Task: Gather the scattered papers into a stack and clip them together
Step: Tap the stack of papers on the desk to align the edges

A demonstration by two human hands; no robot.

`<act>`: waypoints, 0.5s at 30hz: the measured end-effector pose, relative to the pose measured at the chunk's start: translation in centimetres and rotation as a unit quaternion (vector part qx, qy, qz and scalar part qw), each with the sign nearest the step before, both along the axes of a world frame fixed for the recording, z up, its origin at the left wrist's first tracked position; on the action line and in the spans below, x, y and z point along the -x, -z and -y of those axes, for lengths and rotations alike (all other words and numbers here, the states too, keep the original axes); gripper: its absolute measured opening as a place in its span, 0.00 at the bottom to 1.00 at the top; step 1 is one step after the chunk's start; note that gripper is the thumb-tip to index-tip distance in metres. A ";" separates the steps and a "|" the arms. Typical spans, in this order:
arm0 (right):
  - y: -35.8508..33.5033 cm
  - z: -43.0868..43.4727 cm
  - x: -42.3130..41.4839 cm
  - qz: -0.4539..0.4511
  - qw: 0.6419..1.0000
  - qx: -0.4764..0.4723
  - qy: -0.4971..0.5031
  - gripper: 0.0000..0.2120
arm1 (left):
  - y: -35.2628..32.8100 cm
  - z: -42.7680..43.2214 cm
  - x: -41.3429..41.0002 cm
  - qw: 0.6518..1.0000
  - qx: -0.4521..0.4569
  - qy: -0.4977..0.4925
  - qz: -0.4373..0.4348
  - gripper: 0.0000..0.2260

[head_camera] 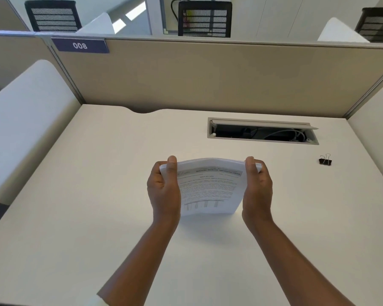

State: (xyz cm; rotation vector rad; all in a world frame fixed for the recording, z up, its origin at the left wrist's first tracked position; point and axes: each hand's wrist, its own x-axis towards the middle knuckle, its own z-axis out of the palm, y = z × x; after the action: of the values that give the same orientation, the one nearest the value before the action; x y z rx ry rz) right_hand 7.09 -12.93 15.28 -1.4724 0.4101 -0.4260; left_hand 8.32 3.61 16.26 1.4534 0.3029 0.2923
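Observation:
A stack of printed white papers stands almost upright on its lower edge at the middle of the cream desk, its top bowed slightly. My left hand grips the stack's left side, thumb over the front. My right hand grips the right side the same way. A black binder clip with silver handles lies on the desk far to the right, apart from both hands.
An open cable tray with wires is set into the desk behind the papers. Beige partition walls close the back, white side panels flank the desk. A "008" label hangs top left.

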 end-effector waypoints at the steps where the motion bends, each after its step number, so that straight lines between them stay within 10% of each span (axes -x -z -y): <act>1: -0.2 -0.1 0.0 0.000 1.000 -0.003 0.001 0.14 | -0.1 0.0 -0.1 1.000 0.003 -0.002 -0.003 0.18; 15: -0.9 0.0 -0.4 -0.001 1.000 -0.005 0.003 0.12 | -0.1 0.1 -0.6 1.000 -0.006 -0.012 -0.004 0.19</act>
State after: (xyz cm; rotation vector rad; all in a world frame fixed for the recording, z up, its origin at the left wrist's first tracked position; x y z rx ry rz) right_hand 7.45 -12.91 16.19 -1.4622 0.4171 -0.4267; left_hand 8.88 3.47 16.31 1.4641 0.3257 0.3088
